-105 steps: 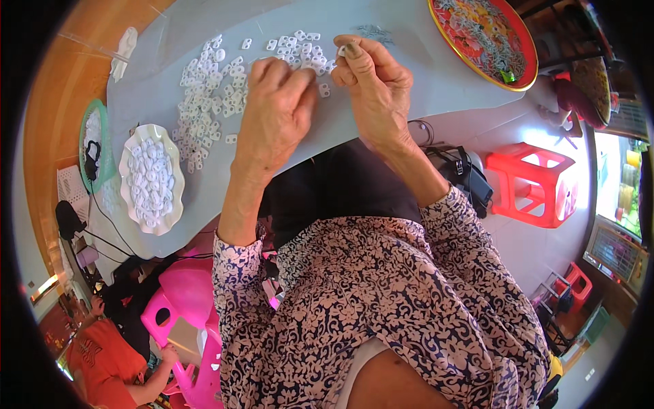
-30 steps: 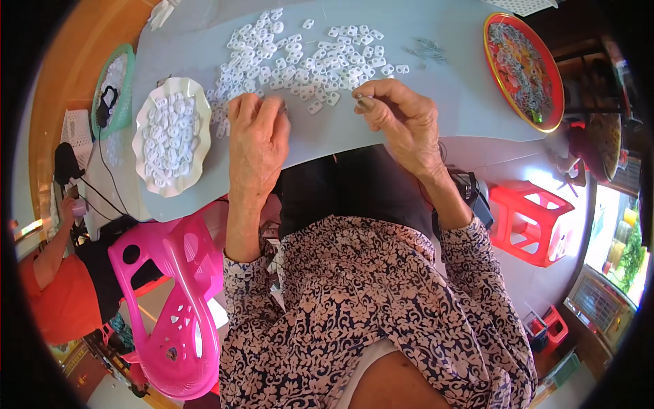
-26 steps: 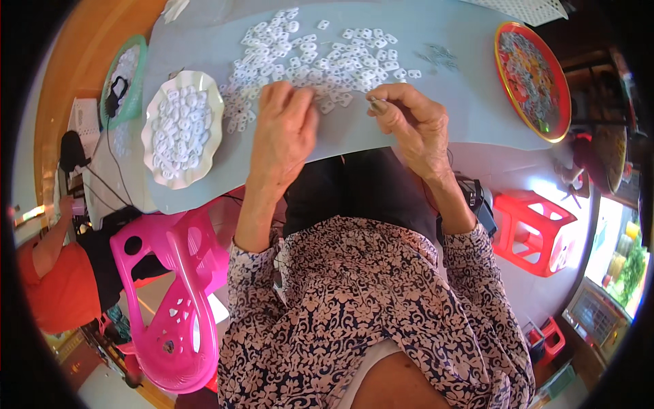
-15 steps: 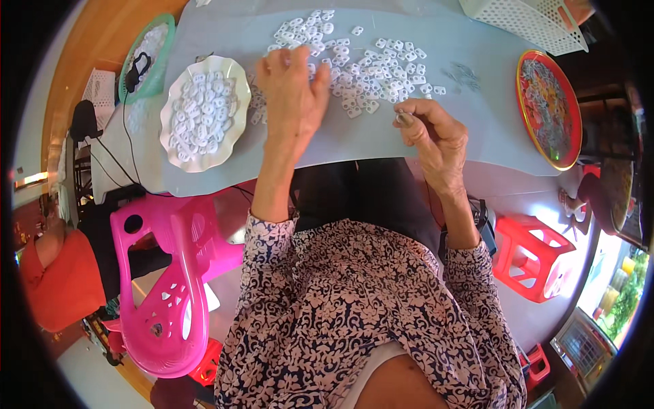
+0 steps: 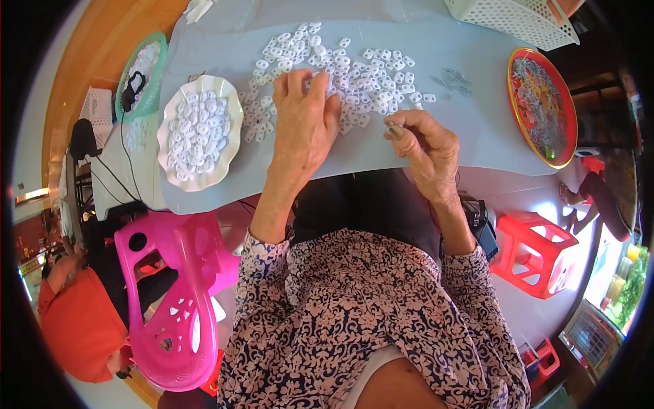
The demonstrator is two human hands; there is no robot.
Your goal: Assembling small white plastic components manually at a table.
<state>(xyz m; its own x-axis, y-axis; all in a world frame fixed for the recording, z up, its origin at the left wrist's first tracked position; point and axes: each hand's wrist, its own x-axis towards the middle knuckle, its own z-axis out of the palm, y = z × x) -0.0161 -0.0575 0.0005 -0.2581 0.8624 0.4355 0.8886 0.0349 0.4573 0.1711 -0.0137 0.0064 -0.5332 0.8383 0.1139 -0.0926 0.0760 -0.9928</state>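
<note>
My left hand (image 5: pixel 303 129) is over the near side of a loose pile of small white plastic pieces with two holes (image 5: pixel 371 78). Its fingers are bent down and apart, with the tips among the pieces. To the right of it, my right hand (image 5: pixel 430 146) is held above the table's near edge, thumb and forefinger pinched together. A tiny light-coloured thing shows at those fingertips, too small to name. Left of my left hand stands a cream dish with a wavy rim (image 5: pixel 235 140), full of similar white pieces (image 5: pixel 199 133).
On the grey table (image 5: pixel 436 31) lie thin silvery metal bits (image 5: pixel 453 82). A red round tray (image 5: pixel 573 116) holds more of them. A white perforated basket (image 5: pixel 521 24) stands far right, a green basket (image 5: pixel 161 75) far left. Pink chair (image 5: pixel 184 307), red stool (image 5: pixel 535 255) and an orange-clad person (image 5: pixel 82 324) are below.
My left hand has moved slightly right and come down among the white pieces. The right hand keeps its pinch. The whole view has shifted a little, and the person at left has leaned over.
</note>
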